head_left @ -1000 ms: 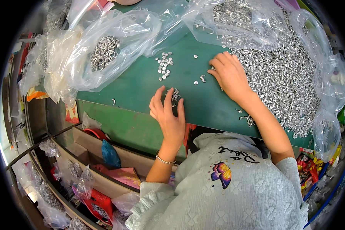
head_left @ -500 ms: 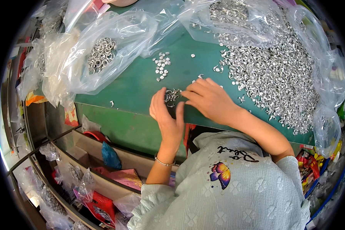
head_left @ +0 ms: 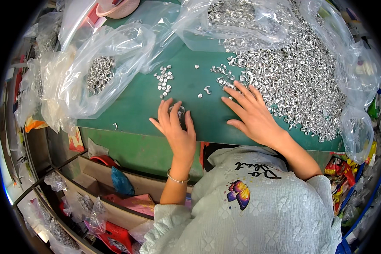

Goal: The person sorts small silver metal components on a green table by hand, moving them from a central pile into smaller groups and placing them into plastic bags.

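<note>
My left hand is spread and slightly bent over a few silver curved metal pieces near the table's front edge; its fingers partly hide them. My right hand lies palm down with fingers apart, fingertips at a small group of loose silver pieces beside the big pile. That pile of small, shiny, curved metal parts covers the right of the green table. Between the hands and a little farther off lie a single curved piece and a small flower-shaped piece.
A cluster of small silver flower-shaped pieces sits beyond my left hand. Farther left, a clear plastic bag holds silver rings. A pink basket stands at the back. Below the green table, an open drawer holds packets.
My hands have moved apart: the right went rightward to the pile's edge and spread its fingers, the left moved slightly over the pieces. The whole view has shifted a little.
</note>
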Motion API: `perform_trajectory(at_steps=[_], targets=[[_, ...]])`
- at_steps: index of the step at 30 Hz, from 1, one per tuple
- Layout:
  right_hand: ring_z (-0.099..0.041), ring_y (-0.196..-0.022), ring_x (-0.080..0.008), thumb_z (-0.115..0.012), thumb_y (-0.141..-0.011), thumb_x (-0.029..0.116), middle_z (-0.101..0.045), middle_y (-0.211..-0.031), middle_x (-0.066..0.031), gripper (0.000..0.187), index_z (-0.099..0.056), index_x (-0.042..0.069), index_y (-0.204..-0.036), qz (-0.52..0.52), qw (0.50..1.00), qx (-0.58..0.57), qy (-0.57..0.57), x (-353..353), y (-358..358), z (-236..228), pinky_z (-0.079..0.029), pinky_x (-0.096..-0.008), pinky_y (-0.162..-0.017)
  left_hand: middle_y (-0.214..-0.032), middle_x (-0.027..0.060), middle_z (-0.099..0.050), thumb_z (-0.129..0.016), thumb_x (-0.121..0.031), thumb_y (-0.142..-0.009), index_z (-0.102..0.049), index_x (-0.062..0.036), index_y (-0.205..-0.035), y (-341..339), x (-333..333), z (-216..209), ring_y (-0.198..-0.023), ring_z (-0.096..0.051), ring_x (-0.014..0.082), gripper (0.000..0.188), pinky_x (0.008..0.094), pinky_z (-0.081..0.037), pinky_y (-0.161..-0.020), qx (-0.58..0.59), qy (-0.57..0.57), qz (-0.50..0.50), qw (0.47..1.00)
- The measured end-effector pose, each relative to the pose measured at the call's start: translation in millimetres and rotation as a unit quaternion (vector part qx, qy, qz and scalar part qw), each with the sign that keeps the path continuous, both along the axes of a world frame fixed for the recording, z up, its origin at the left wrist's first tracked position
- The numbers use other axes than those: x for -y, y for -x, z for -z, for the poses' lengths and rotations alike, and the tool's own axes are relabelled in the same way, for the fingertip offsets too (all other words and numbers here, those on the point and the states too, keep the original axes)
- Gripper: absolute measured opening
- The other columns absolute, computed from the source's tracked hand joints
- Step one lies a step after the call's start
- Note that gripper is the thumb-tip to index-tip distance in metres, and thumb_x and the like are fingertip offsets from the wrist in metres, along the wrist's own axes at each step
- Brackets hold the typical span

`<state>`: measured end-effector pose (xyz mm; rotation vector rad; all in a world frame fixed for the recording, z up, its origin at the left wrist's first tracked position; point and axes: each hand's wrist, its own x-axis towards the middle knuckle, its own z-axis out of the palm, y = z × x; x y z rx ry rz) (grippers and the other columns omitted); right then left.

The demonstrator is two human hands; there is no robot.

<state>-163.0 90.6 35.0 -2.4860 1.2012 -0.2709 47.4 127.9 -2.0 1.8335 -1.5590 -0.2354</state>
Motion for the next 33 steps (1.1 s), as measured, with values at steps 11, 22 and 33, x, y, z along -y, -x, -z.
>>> perform_trajectory(at_steps=[11, 22, 33], targets=[[-0.038, -0.134, -0.0298, -0.069, -0.083, 0.023, -0.05, -0.136, -0.0118, 0.047, -0.057, 0.005, -0.125, -0.014, 0.994, 0.105, -0.011, 2.8, 22.6, 2.2, -0.032, -0.0461, -0.109, -0.113, 0.0059, -0.06, -0.068, -0.005, -0.083, -0.063, -0.0076, -0.112, 31.9, 35.0, -14.7, -0.104, -0.054, 0.0237, 0.029, 0.0376, -0.033, -0.092, 0.008, 0.02, 0.137, 0.99], [-0.041, -0.132, -0.0276, -0.068, -0.084, 0.017, -0.055, -0.126, -0.0078, 0.03, -0.063, 0.006, -0.112, 0.045, 0.996, 0.039, 0.072, 10.7, 18.8, 5.3, -0.029, -0.0502, -0.108, -0.108, 0.0085, -0.057, -0.072, -0.007, -0.08, -0.063, -0.0065, -0.111, 22.0, 11.5, -4.0, -0.096, -0.055, 0.0251, 0.032, 0.0376, -0.034, -0.085, 0.038, -0.023, 0.185, 0.982], [-0.048, -0.115, -0.0293, -0.068, -0.077, 0.01, -0.055, -0.117, -0.0097, 0.023, -0.065, 0.006, -0.1, 0.078, 0.984, 0.098, 0.128, 23.6, -2.5, 14.2, -0.036, -0.0452, -0.097, -0.108, 0.0101, -0.056, -0.072, -0.007, -0.081, -0.061, -0.0043, -0.112, 25.3, 1.4, -8.6, -0.1, -0.053, 0.0274, 0.033, 0.0388, -0.037, -0.086, -0.01, -0.016, 0.113, 0.993]])
